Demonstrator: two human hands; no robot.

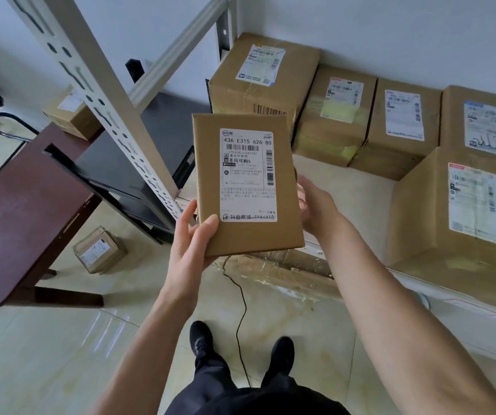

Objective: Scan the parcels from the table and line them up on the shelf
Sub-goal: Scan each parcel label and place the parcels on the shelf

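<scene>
I hold a flat brown cardboard parcel [208,175] upright in front of the shelf, its white shipping label facing me. My left hand [190,235] grips its lower left corner, thumb across the front face. My right hand [315,205] holds the parcel's right edge from behind, with its fingers hidden by the box. The shelf board [345,187] is pale, and several labelled cardboard parcels [405,127] stand in a row along the back of it. A larger parcel [456,217] stands nearer the front at the right.
A perforated white shelf upright [97,94] slants across the left. A dark brown table [22,211] stands at left, with a small parcel [100,250] on the tiled floor beside it. Another box [70,112] sits farther back. A black cable [242,310] runs past my feet.
</scene>
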